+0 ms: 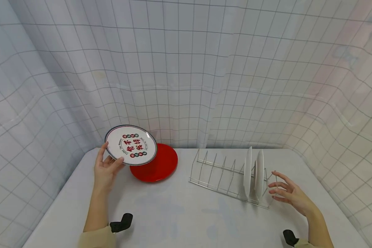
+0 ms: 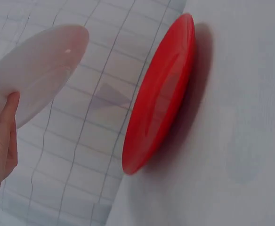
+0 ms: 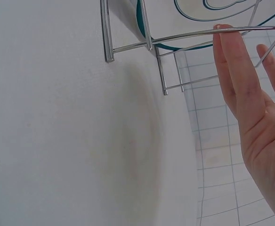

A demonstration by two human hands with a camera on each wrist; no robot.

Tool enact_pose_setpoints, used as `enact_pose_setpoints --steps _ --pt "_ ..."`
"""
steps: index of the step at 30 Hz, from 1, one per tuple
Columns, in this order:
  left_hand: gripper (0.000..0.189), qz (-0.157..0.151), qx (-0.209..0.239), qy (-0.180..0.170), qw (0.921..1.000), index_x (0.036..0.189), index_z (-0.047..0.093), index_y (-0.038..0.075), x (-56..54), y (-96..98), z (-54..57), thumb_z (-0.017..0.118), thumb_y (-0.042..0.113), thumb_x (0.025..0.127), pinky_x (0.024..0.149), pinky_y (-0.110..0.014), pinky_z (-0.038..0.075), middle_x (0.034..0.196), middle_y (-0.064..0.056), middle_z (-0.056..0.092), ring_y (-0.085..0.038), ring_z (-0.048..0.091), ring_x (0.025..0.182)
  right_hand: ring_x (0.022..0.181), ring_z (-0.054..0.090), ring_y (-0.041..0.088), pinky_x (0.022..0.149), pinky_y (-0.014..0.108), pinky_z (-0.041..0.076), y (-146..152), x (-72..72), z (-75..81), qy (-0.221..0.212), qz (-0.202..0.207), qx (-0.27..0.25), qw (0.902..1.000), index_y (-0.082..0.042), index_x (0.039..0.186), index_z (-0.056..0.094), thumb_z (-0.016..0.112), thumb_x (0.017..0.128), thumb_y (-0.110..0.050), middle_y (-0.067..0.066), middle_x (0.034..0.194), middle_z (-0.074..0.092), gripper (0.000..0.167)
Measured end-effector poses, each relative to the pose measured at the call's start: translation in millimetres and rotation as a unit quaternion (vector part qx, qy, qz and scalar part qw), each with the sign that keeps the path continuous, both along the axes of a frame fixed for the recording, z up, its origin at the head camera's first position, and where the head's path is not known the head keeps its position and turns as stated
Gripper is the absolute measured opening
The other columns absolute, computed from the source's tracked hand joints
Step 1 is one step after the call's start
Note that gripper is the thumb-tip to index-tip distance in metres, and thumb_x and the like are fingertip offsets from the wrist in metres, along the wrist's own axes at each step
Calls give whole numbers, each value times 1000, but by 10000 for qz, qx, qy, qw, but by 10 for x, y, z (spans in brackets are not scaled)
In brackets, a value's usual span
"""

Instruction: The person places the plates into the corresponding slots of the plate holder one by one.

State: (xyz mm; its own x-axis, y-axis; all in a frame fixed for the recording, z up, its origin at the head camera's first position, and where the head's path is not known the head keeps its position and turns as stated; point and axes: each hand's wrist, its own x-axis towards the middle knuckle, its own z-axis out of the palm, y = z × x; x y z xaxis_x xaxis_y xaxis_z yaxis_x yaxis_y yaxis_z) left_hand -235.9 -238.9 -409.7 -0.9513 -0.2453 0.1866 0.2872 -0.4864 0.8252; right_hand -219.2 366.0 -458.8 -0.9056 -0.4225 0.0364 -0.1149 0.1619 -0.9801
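White plate [image 1: 131, 144] is pinched by left fingers [image 1: 101, 151]; right fingers [image 3: 243, 75], loosely spread, touch the wire rack [image 1: 229, 195].

I see a white plate [image 1: 131, 144] with a dark rim and red printed characters, tilted up in the left hand [image 1: 104, 171], which grips its edge. A glossy red plate [image 1: 162, 166] lies flat, lower and apart from it. To the right stands a silver wire rack [image 1: 227, 194]; two pale plates [image 1: 259, 176] stand upright near the end that the right hand [image 1: 292, 196] touches.
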Motion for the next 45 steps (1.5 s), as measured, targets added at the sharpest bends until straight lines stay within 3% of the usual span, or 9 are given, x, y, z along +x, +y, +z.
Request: enact_pose_setpoints --steps 7,13,22,29,33,38,45 --pt "74 -697 -989 211 9924 143 27 22 -144 485 175 56 -12 84 79 -24 52 126 -11 40 -13 54 102 99 60 13 83 29 51 -8 -18 -15 -20 29 2 10000 -5 144 10 41 96 0 9 114 54 58" --pt "74 -1293 -1438 272 9808 143 30 20 -214 984 281 59 -11 82 79 -26 52 132 -13 37 -17 51 107 99 60 13 83 29 51 -12 -22 0 -16 53 -63 10000 -5 144 10 41 96 0 4 112 55 58" --pt "69 -2037 -2256 562 9510 140 35 22 -270 1664 293 64 -1 82 78 -31 53 124 -18 47 -21 50 101 99 60 15 83 29 51 -21 -10 21 -61 -60 26 10000 -10 145 14 42 96 -2 3 112 56 57" --pt "69 -2643 -2397 662 9318 140 37 24 -291 2078 300 66 3 81 77 -39 54 123 -17 47 -22 51 99 99 60 15 83 29 51 -24 -7 25 -73 -107 59 9999 -12 145 16 42 96 -2 3 112 56 57" --pt "70 -2811 -2514 615 9241 140 37 21 -271 2235 329 66 1 80 74 -39 54 122 -20 46 -25 54 99 100 60 14 83 28 51 -20 -9 17 -52 -90 69 9999 -12 145 16 42 96 -2 6 113 55 57" --pt "76 -2856 -2701 529 9180 143 31 14 -160 2363 484 67 -4 78 74 -42 54 126 -26 43 -34 51 104 99 60 14 83 29 51 -18 -14 3 -24 -79 76 9999 -12 145 15 42 96 -2 8 114 54 57" --pt "79 -2673 -3370 391 9019 143 31 21 -70 2545 584 71 3 77 71 -31 54 122 -18 46 -29 50 104 99 60 14 82 28 51 -9 -7 -1 -39 -106 53 9999 -11 145 15 42 96 -2 4 112 55 57"
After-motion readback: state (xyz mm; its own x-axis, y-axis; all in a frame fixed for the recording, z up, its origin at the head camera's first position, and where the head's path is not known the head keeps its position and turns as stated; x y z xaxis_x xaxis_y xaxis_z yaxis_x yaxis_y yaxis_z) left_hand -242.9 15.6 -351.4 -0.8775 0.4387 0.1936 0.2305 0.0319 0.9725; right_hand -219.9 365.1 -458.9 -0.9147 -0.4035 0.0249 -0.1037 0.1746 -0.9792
